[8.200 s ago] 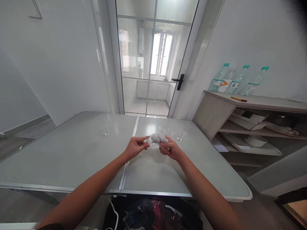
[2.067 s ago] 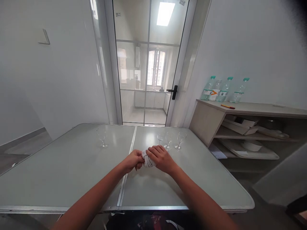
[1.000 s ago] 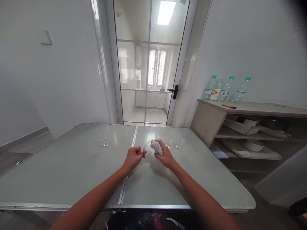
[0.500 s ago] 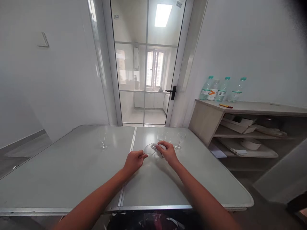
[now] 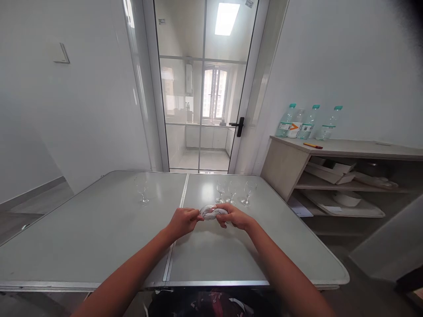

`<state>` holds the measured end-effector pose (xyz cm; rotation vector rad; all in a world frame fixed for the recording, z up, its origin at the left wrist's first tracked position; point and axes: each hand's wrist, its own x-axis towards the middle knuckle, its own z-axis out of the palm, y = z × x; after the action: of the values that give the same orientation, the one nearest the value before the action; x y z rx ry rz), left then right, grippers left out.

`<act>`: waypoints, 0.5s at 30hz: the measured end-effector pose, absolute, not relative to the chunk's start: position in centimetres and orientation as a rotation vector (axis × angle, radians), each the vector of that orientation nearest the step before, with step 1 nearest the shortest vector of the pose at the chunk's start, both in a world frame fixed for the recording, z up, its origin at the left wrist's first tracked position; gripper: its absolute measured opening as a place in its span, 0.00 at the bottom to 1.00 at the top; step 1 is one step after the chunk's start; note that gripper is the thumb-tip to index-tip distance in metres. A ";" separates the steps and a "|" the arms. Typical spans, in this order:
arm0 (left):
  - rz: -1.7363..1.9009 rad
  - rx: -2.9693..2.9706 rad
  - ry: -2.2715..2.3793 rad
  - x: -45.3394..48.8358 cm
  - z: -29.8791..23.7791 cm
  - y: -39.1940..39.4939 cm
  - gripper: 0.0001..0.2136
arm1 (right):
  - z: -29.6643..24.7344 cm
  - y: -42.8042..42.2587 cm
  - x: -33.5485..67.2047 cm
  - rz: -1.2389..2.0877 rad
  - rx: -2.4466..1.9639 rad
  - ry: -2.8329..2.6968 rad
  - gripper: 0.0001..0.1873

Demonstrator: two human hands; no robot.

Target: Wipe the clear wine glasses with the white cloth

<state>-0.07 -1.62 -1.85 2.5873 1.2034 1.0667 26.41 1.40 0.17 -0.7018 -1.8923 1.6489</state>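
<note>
Over the table's middle, my left hand [image 5: 185,220] is closed, its fingertips pinching one end of a clear wine glass [image 5: 205,212]. The glass lies tilted sideways, and its stem is mostly hidden by those fingers. My right hand [image 5: 234,215] grips a whitish cloth [image 5: 218,212] and presses it against the bowl end of the glass. Just beyond the hands, three clear stemmed glasses stand upright: a left one [image 5: 220,191], a middle one [image 5: 231,192] and a right one [image 5: 248,193]. Farther left, another stemmed glass [image 5: 143,192] stands alone.
The grey-green table [image 5: 99,233] has a metal seam [image 5: 181,193] across it. To the right, a shelf unit [image 5: 287,163] carries several plastic bottles [image 5: 307,125] and a red-yellow pen-like item [image 5: 313,145]. A glass door [image 5: 201,88] stands behind the table.
The right hand and cloth have shifted slightly down and right around the glass. The glass has turned, so the standing glasses behind show more fully. The left hand stays nearly in place.
</note>
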 end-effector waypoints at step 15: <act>1.134 1.212 0.961 2.6 -1.4 -2.0 0.28 | -0.1 0.2 23.6 0.222 -0.625 -2.026 0.23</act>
<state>2.64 -2.01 -1.45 1.2118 0.9605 1.1344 23.64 0.22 -0.07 -0.6251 -2.0264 0.2218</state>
